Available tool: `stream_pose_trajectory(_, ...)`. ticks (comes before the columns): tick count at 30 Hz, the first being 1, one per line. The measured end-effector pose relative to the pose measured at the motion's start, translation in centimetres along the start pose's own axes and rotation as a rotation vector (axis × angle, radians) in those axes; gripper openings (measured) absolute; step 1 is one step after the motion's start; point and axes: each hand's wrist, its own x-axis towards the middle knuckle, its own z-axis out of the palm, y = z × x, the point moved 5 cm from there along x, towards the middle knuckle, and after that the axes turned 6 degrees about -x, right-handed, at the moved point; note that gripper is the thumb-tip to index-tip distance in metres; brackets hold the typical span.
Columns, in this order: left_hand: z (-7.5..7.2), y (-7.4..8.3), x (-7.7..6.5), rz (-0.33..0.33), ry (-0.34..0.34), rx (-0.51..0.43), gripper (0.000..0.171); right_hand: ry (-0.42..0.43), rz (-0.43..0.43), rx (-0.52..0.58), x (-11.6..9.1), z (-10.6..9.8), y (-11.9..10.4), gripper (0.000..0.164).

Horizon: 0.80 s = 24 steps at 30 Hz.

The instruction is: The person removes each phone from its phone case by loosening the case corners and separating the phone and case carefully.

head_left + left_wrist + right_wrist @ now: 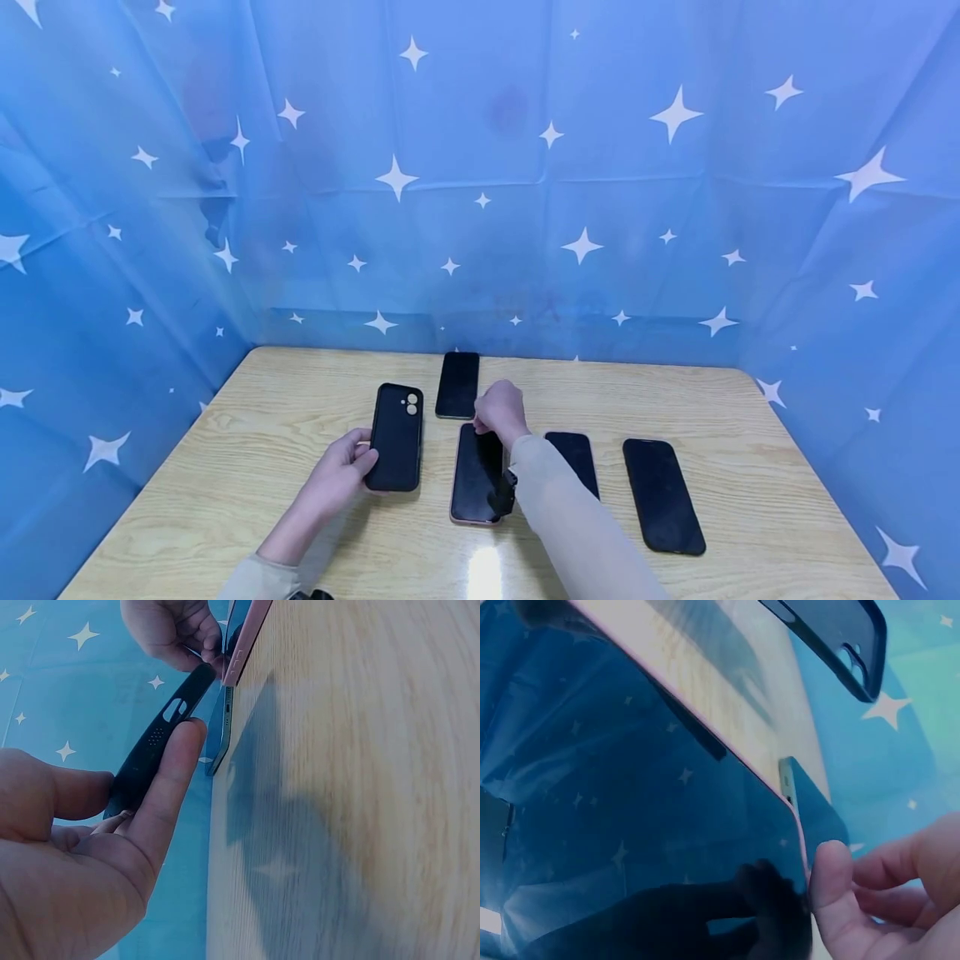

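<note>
My left hand (339, 473) grips a black phone case (394, 442) by its lower left side, thumb on the inside. The case has a camera cutout near its top corner. In the left wrist view the port slot of the case (154, 746) shows, with the case above the table. A dark-screened phone with a pink edge (472, 487) is at the middle of the table. My right hand (501, 408) pinches its far end, thumb (831, 877) right at the edge in the right wrist view. My right forearm hides part of its right side.
Behind the pink-edged phone lies another dark phone (457, 385). To the right, a phone (576, 457) is partly covered by my sleeve, and a larger black phone (663, 496) lies farther right. The wooden table (300, 392) meets a blue star-patterned cloth (480, 208) at its back and sides.
</note>
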Motion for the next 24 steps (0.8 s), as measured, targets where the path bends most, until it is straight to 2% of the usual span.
stream_pose_trajectory(4, 0.0, -0.1, 0.0, -0.008, -0.003, 0.003, 0.033, -0.007, -0.044, 0.004, 0.0, -1.0, 0.3, 0.033)
stream_pose_trajectory(14, 0.1, -0.2, -0.2, -0.018, -0.003, 0.055, 0.034, -0.048, -0.237, -0.050, -0.6, -2.6, 0.3, 0.025)
stream_pose_trajectory(18, 0.1, -0.2, -0.3, -0.024, -0.025, 0.056, 0.034, -0.059, -0.271, -0.088, -1.0, -3.3, 0.3, 0.026)
stream_pose_trajectory(21, 0.2, -0.3, -0.3, -0.021, -0.028, 0.093, 0.033, -0.058, -0.284, -0.104, -1.3, -3.8, 0.4, 0.025)
stream_pose_trajectory(24, 0.3, -0.5, -0.4, -0.023, -0.047, 0.093, 0.033, -0.038, -0.321, -0.130, -1.5, -4.2, 0.4, 0.024)
